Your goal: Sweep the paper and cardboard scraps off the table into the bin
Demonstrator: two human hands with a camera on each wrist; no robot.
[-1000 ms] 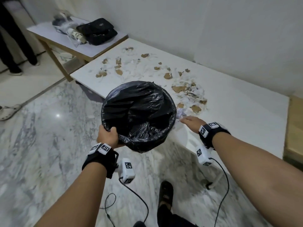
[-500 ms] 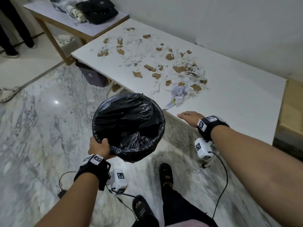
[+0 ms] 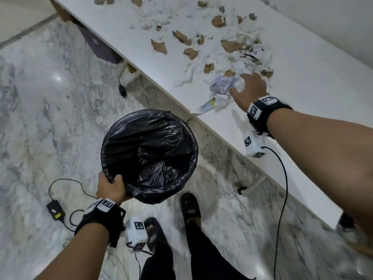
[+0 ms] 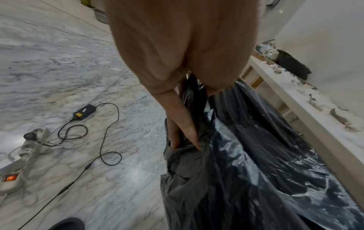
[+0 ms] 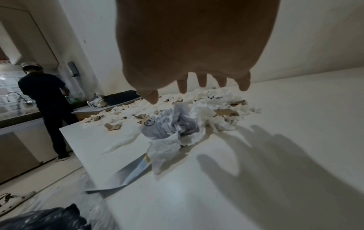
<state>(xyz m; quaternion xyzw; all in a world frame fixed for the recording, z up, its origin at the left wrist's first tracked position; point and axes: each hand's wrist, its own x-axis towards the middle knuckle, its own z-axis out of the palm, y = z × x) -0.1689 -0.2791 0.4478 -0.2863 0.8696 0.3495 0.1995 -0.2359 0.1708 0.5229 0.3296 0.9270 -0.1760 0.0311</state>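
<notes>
Torn white paper and brown cardboard scraps (image 3: 232,45) lie strewn over the white table (image 3: 302,81). A crumpled printed paper wad (image 3: 221,82) (image 5: 173,123) sits near the table's front edge, with a flat strip (image 3: 204,107) hanging over it. My right hand (image 3: 249,87) (image 5: 197,87) hovers just above the wad, fingers spread and straight, holding nothing. My left hand (image 3: 111,187) (image 4: 185,124) grips the rim of the bin (image 3: 149,154), which is lined with a black bag (image 4: 246,163) and held below the table edge.
On the marble floor lie a power adapter with cable (image 3: 55,209) (image 4: 84,110) and a power strip (image 4: 17,163). A dark box (image 3: 101,45) stands under the table. A person (image 5: 47,105) stands at a far counter. My sandalled feet (image 3: 189,205) are near the bin.
The bin has dropped lower, below the table edge. My right hand has moved forward from the edge to above the crumpled wad, fingers spread. The view has tilted downward.
</notes>
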